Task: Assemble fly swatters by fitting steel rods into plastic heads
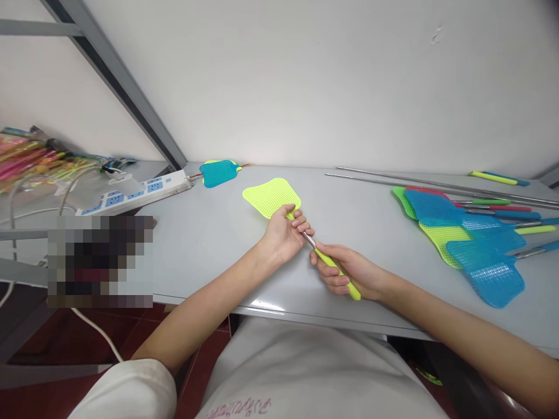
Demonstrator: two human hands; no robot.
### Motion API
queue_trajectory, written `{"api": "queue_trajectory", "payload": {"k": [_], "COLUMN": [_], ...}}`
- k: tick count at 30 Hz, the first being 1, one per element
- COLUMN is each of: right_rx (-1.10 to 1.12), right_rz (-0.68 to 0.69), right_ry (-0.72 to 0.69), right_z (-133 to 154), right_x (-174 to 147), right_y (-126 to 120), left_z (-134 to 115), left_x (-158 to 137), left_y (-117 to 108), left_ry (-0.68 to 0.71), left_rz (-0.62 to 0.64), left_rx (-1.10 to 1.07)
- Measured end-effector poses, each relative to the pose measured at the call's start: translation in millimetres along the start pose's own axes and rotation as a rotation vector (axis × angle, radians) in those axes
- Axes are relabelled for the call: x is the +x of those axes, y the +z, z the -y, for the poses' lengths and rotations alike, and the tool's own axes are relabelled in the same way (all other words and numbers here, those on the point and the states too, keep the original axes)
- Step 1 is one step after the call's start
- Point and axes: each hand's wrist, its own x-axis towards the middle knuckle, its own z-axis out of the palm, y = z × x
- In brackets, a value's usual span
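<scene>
A yellow-green fly swatter (273, 196) with a mesh head and a short metal shaft is held between both hands above the grey table. My left hand (286, 233) is closed round the neck just below the mesh head. Wrapped round the yellow-green grip at the other end is my right hand (345, 270). A short length of bare metal shaft shows between the hands. The head points up and left, the grip down and right.
Several fly swatters lie piled at right, with a blue swatter head (487, 272) in front. Long metal rods (393, 179) lie behind them. A blue swatter head (219, 173) rests near a white power strip (140, 192). Coloured bundles (30, 160) lie far left. A metal frame (126, 87) rises at left.
</scene>
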Motion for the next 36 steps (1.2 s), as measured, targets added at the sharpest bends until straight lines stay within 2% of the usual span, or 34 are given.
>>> {"api": "queue_trajectory", "payload": {"k": [36], "right_rx": [-0.032], "right_rz": [-0.004], "right_ry": [-0.012], "right_z": [-1.4], "right_x": [0.1], "right_y": [1.7], "left_z": [0.9], "left_x": [-1.2], "left_y": [-0.7], "left_ry": [0.025], "left_rz": [-0.004], "left_rx": [0.057]}}
